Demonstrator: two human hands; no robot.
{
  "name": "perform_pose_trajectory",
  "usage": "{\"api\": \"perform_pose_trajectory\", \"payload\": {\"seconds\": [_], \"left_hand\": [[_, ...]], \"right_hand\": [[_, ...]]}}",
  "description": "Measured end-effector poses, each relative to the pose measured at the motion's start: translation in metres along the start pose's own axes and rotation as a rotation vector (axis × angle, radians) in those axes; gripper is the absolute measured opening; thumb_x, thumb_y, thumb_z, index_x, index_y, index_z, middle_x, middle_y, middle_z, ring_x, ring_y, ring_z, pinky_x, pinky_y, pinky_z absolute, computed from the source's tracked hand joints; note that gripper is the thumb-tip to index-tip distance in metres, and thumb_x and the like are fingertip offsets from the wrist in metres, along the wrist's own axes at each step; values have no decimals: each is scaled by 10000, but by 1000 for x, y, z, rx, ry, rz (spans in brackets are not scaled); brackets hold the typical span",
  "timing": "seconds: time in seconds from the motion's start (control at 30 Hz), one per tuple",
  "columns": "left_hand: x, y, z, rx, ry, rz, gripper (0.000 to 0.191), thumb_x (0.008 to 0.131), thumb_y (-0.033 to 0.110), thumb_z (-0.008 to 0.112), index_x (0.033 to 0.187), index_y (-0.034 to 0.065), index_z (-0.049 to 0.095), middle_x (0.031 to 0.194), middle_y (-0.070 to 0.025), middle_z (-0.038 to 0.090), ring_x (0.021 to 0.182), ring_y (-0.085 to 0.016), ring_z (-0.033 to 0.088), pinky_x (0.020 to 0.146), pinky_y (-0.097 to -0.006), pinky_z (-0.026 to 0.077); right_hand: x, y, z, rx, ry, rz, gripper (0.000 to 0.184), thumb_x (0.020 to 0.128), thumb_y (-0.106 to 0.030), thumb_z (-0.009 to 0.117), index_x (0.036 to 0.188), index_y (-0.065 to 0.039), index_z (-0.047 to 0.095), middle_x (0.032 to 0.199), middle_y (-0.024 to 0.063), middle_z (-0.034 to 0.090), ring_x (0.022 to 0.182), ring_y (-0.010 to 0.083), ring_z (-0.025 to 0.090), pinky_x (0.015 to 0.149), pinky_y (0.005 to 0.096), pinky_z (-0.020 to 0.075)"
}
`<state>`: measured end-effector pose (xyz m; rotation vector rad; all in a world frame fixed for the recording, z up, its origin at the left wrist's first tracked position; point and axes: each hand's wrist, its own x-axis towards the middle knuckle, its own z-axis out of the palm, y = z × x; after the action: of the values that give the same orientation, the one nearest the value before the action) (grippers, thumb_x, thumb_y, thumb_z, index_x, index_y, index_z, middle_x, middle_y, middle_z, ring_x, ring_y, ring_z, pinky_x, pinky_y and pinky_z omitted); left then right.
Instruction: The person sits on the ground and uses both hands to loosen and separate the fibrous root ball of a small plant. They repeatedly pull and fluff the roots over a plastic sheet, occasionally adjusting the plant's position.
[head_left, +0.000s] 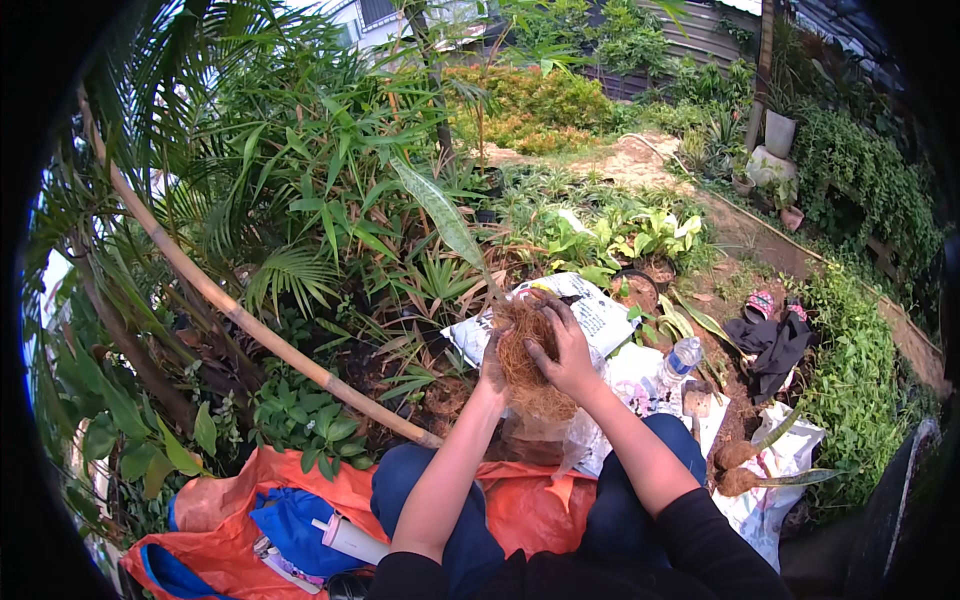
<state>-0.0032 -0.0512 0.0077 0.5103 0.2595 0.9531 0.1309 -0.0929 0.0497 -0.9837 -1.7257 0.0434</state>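
Between both hands, above my knees, is a clump of brown coconut fibre (531, 360) around the base of a long mottled snake plant leaf (442, 214), which points up and to the left. My left hand (495, 360) presses the clump's left side. Around its upper right side curve the soil-stained fingers of my right hand (562, 349). A clear plastic bag (577, 442) lies just below the clump, and a printed white sack (600, 304) behind it. Two more snake plant leaves with fibre-wrapped bases (739, 481) rest on a white sack at the right.
A bamboo pole (247, 322) slants across the left. To the right are a plastic water bottle (681, 358), a small trowel (696, 405) and dark cloth (771, 349). An orange sheet (532, 506) lies below, with a white tumbler (352, 538) at its left part. Potted plants (649, 274) stand ahead.
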Motion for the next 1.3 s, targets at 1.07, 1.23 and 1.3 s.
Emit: {"api": "perform_pose_trajectory", "payload": {"seconds": [1.07, 1.23, 1.3], "left_hand": [[-13, -10, -14, 206, 162, -22, 464, 812, 333, 623, 1155, 31, 545, 1076, -134, 624, 934, -248, 641, 845, -396, 533], [-14, -6, -12, 184, 220, -122, 447, 795, 323, 620, 1122, 26, 553, 1025, -132, 641, 886, -249, 653, 810, -397, 545], [-13, -6, -13, 154, 192, -117, 458, 787, 323, 622, 1125, 23, 548, 1024, -134, 641, 883, -251, 653, 812, -399, 543]], "right_hand": [[-22, 55, 26, 1148, 32, 1178, 243, 828, -182, 655, 1016, -60, 564, 925, 57, 626, 843, 186, 621, 741, 317, 522], [-19, 49, 32, -56, 193, 552, 470, 724, -263, 773, 1027, -27, 503, 956, 82, 575, 940, 229, 545, 820, 364, 443], [-14, 46, 25, -203, 188, 382, 552, 674, -285, 815, 1027, -22, 482, 966, 90, 554, 965, 239, 514, 834, 372, 414]]}}
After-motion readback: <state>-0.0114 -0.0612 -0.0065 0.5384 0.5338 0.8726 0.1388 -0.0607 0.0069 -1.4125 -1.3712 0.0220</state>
